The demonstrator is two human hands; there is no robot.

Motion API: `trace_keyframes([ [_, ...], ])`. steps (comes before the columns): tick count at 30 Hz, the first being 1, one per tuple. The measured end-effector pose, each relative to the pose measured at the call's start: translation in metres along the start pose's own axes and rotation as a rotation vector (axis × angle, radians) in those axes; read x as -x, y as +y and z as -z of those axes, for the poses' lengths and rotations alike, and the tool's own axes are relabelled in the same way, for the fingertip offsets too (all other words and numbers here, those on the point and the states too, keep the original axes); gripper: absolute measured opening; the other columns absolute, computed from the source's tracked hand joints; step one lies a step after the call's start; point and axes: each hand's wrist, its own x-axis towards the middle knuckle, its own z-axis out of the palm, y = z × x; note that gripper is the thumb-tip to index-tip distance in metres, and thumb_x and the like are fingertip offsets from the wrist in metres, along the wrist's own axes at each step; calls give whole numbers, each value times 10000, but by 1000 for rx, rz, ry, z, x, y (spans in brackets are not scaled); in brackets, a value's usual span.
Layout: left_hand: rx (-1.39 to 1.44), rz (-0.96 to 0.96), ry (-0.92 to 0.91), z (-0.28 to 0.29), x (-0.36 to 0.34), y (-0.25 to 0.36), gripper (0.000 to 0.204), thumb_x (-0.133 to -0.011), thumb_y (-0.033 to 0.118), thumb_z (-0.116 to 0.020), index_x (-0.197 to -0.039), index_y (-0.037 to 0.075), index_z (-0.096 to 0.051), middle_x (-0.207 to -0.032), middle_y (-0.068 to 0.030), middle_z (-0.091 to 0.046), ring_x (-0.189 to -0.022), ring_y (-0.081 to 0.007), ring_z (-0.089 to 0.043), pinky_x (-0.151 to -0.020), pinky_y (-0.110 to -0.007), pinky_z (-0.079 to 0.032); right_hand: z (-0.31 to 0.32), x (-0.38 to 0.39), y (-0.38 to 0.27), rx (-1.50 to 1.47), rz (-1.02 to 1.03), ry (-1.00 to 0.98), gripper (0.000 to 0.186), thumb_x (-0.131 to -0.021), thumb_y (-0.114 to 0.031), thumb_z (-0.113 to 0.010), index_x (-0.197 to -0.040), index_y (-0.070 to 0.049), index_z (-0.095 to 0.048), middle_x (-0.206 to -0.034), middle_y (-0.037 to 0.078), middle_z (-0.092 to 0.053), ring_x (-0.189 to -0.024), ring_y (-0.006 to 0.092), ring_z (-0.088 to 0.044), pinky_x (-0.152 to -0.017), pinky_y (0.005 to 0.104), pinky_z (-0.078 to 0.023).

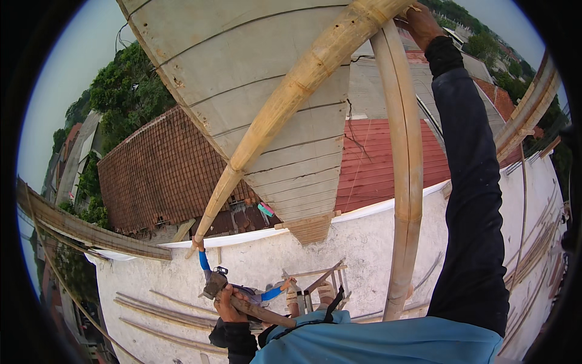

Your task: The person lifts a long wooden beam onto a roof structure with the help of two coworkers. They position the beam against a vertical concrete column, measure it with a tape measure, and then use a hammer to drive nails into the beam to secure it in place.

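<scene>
High above a white roof, my right hand grips the top of the long diagonal bamboo pole where it meets an upright bamboo pole. At the lower centre, my left hand is closed round what looks like a brown wooden pole, partly hidden by my blue clothing. Beyond the bamboo hangs a tapering grey boarded panel with dark lines across it. Down below, a co-worker in blue sleeves holds the diagonal pole's lower end with one raised hand and reaches the other toward a small frame.
Bamboo lengths lie on the white roof. Curved bamboo beams stand at left and right. Past the roof edge are a tiled roof, a red metal roof and trees.
</scene>
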Motion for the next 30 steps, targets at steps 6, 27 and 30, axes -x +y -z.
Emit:
trace_keyframes([
  [6,-5,-12,-17,2,2,-4,199,-892,189,-725,-870,35,-600,-652,-61,-580,-524,-194,-574,-516,-351,-527,-11,18,-12,585,-16,-184,235,-1012,-201,-610,-1221,-94,-600,-1205,90,-646,-1104,224,-646,-986,425,-522],
  [27,62,-43,40,-4,5,-2,194,-852,167,-729,-800,35,-598,-597,-101,-591,-475,-241,-609,-478,-398,-569,-38,82,-21,87,-194,501,324,-973,19,-545,-1277,-21,-650,-1090,74,-731,-894,147,-728,-771,272,-618],
  [30,35,-42,54,10,3,8,212,-883,194,-729,-849,32,-596,-629,-90,-598,-497,-231,-609,-493,-396,-557,-30,129,-48,18,-59,406,350,-1006,-41,-579,-1350,25,-593,-1151,106,-717,-944,173,-717,-836,278,-612],
])
